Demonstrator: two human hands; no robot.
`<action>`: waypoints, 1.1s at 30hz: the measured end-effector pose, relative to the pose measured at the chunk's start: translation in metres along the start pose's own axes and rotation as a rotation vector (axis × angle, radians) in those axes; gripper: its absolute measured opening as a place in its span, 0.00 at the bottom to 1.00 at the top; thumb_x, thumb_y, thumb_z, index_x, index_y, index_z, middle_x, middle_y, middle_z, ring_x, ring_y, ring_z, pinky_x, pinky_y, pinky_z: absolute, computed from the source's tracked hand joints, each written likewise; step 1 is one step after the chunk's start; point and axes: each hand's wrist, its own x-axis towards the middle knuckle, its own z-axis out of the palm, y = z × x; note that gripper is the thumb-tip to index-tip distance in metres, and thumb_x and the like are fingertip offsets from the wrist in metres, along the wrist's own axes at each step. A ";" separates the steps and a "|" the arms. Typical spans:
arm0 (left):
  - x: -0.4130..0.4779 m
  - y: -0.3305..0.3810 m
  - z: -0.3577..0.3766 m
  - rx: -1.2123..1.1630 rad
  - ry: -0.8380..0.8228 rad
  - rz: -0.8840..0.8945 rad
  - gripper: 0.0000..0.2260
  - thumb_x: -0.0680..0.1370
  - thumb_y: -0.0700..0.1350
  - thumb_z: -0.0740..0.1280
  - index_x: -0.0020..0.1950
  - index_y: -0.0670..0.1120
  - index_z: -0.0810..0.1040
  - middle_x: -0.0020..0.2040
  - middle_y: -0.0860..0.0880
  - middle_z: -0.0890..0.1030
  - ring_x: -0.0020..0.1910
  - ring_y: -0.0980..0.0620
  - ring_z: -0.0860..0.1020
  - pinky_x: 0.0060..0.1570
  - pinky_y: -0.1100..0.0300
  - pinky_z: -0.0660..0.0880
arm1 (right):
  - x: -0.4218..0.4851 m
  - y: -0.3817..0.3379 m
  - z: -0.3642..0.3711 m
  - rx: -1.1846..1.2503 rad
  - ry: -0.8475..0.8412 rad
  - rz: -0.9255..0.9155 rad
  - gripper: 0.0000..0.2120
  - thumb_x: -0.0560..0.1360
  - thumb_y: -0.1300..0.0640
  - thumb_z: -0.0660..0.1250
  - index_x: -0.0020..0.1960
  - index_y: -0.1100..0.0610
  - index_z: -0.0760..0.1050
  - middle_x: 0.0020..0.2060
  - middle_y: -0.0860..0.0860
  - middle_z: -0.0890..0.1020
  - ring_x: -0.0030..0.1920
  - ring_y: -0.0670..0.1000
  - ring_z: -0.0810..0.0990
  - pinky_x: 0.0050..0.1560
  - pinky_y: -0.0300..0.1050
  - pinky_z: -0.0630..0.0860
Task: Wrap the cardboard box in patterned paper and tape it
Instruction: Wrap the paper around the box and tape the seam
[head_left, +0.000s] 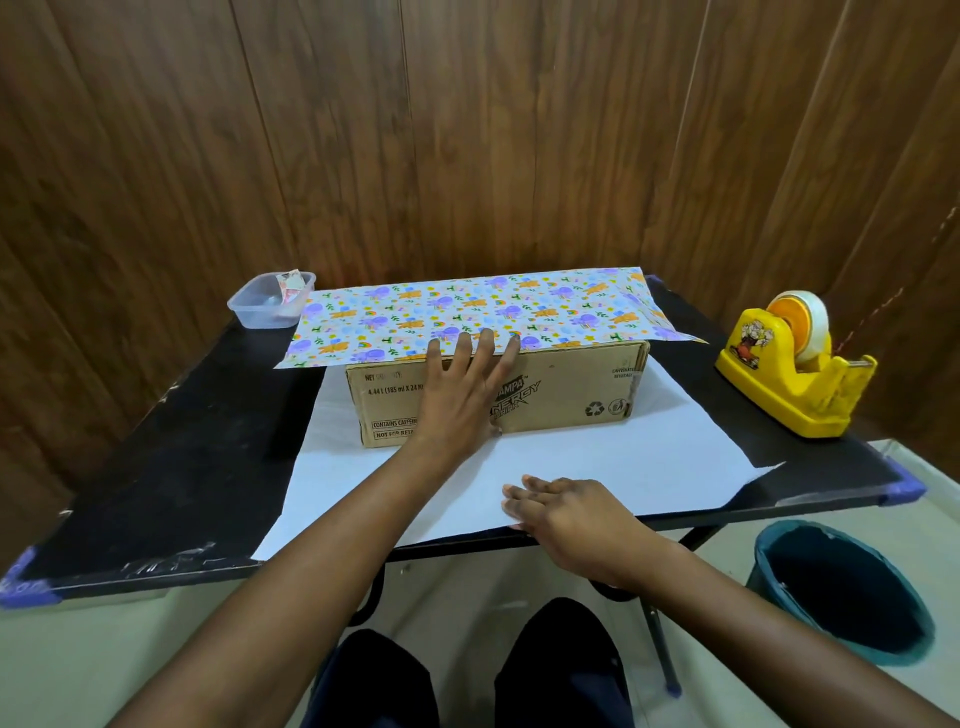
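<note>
A brown cardboard box (566, 395) stands on the black table (171, 467), on a sheet of patterned paper whose white underside (597, 467) faces up in front. The far part of the paper (467, 306) is folded over the box top, printed side up. My left hand (462, 395) lies against the box front with straight fingers pressing the paper's edge on the top. My right hand (561, 506) rests flat on the white paper at the table's near edge, its fingers straight.
A yellow tape dispenser (795, 364) with a roll stands at the table's right side. A clear plastic tub (270, 301) sits at the back left corner. A teal bin (841, 587) stands on the floor to the right. Wood-panelled walls close the back.
</note>
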 end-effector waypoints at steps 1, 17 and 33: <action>-0.001 0.000 0.002 0.025 0.033 -0.011 0.52 0.64 0.65 0.71 0.73 0.49 0.39 0.73 0.45 0.62 0.70 0.43 0.64 0.66 0.40 0.61 | 0.000 0.000 -0.001 0.000 -0.005 -0.001 0.20 0.69 0.54 0.53 0.42 0.51 0.84 0.44 0.46 0.86 0.44 0.47 0.85 0.30 0.37 0.79; 0.001 -0.007 0.020 0.017 0.202 0.047 0.56 0.51 0.68 0.75 0.72 0.47 0.57 0.63 0.44 0.75 0.59 0.42 0.75 0.56 0.42 0.71 | -0.004 -0.006 0.003 0.053 -0.031 0.009 0.18 0.68 0.56 0.54 0.41 0.52 0.84 0.45 0.47 0.86 0.46 0.47 0.85 0.31 0.37 0.79; 0.000 -0.004 0.017 0.025 0.162 0.016 0.55 0.52 0.69 0.75 0.70 0.46 0.58 0.61 0.45 0.77 0.59 0.43 0.76 0.55 0.43 0.72 | -0.009 -0.003 0.002 -0.003 -0.072 -0.029 0.12 0.60 0.57 0.67 0.42 0.53 0.84 0.46 0.48 0.86 0.47 0.48 0.85 0.33 0.38 0.80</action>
